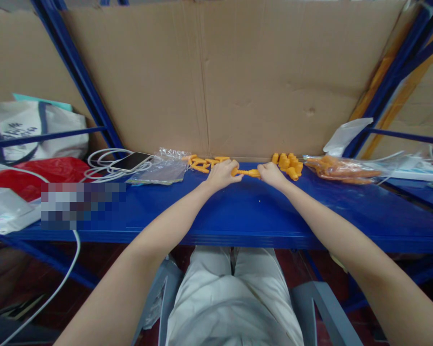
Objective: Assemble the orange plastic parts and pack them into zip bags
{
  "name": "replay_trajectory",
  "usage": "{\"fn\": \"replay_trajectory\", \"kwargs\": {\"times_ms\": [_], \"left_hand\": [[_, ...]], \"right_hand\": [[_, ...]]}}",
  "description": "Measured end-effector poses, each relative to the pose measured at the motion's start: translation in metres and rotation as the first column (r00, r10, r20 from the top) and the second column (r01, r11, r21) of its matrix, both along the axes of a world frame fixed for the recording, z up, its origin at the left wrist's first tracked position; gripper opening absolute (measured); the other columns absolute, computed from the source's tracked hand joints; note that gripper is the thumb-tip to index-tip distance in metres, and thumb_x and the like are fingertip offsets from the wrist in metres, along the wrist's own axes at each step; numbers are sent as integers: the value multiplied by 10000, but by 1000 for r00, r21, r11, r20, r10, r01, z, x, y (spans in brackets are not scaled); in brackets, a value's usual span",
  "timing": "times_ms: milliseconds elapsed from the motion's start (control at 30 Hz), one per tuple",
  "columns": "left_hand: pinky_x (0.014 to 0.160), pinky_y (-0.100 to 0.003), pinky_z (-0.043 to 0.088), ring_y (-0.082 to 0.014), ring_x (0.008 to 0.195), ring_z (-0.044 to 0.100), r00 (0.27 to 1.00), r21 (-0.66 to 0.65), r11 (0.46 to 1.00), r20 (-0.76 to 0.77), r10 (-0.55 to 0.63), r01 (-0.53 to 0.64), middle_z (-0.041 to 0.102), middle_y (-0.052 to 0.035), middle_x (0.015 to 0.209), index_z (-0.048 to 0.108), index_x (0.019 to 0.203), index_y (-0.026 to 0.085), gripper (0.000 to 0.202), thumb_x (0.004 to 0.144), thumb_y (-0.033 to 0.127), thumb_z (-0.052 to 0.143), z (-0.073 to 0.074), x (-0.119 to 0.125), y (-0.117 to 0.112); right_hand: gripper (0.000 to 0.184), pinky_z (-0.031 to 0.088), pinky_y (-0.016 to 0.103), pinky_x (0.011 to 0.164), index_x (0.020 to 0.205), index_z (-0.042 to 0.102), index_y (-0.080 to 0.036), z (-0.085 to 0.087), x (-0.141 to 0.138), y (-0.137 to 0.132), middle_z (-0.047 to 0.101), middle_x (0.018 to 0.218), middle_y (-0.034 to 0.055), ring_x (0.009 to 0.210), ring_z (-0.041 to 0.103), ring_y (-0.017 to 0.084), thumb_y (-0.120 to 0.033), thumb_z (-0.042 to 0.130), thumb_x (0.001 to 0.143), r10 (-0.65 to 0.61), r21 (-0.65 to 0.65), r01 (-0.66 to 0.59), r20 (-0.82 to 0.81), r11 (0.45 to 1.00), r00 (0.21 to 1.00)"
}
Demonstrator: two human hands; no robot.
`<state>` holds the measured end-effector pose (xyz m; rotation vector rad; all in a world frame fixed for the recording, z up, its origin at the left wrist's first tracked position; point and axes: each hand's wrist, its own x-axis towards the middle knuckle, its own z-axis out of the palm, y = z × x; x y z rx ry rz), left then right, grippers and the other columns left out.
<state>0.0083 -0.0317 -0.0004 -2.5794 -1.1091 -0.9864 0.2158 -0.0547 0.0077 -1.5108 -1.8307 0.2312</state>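
Note:
Both hands meet over the blue shelf, holding one orange-yellow plastic piece (251, 173) between them. It has a thin, ribbed neck and a thicker end; its exact kind is too small to tell. My left hand (222, 176) is closed around its left end. The thicker right end sits in the closed fingers of my right hand (272, 176). Behind my left hand lie several flat, branched orange plastic parts (201, 164). Just beyond my right hand, several stubby orange plastic parts (288, 165) stand in a cluster. My fingers hide both ends of the held piece.
The blue shelf (238, 216) backs onto a cardboard sheet (238, 77). To the left are a clear plastic bag (162, 168), a phone (131, 162), white cable (94, 158) and a red bag (54, 175). A bag of orange parts (337, 168) lies right. Blue uprights (79, 72) flank the shelf.

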Motion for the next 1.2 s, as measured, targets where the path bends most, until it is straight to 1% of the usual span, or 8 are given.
{"fn": "replay_trajectory", "kwargs": {"times_ms": [167,267,433,533,667,767,867,1200], "left_hand": [[729,-296,453,-221,853,634,999,23,1000,-44,17,-16,688,-83,916,652,914,188,211,793,359,676,1,0,-1],[701,-294,438,-214,801,628,1000,-29,1000,-1,7,-7,687,-58,847,649,853,192,205,755,366,696,6,0,0],[611,-268,379,-176,660,591,994,-257,966,103,37,-9,611,2,628,609,696,188,215,739,379,696,13,-1,3],[594,-261,367,-169,642,584,991,-313,949,130,12,30,592,11,595,600,666,190,233,728,389,703,13,-3,5],[602,-266,370,-174,652,582,992,-314,949,127,7,34,588,11,588,597,648,190,235,708,384,716,15,-4,4],[609,-274,371,-179,650,580,993,-329,944,111,30,9,581,10,579,599,651,186,233,705,378,720,17,-3,1],[613,-269,380,-176,655,589,995,-314,949,94,25,6,597,9,600,604,665,183,216,702,363,718,17,1,-1],[697,-276,428,-198,766,628,997,-211,975,-64,53,-66,682,-27,763,647,817,174,192,770,358,675,14,8,-5]], "right_hand": [[439,460,351,635,473,515,-209,1,-3,-4,570,483,93,571,612,229,-255,406,895,-30,-154,11,-122,988,992],[463,452,339,657,499,505,-214,2,-5,-5,555,486,68,575,597,214,-314,390,936,-6,-105,-3,-81,994,997],[393,412,297,709,735,608,-202,0,0,-9,669,742,63,753,618,208,-444,410,973,38,265,-87,184,960,982],[379,399,312,752,874,656,-181,1,2,-13,707,914,117,872,620,238,-469,431,973,36,324,-191,429,926,903],[322,363,368,820,963,682,-139,7,-5,-18,713,979,176,956,599,293,-426,539,929,-21,293,-264,703,919,711],[240,341,384,826,997,691,-101,13,-16,-21,721,949,206,952,613,302,-250,523,913,-86,252,-187,783,949,616],[263,360,383,820,1021,699,-52,15,-26,-25,731,919,242,927,662,308,-147,492,890,-128,198,-57,798,978,589],[357,479,339,789,1057,747,-69,20,-28,-32,747,978,246,984,721,320,-223,449,935,-118,88,82,832,993,541]]}}
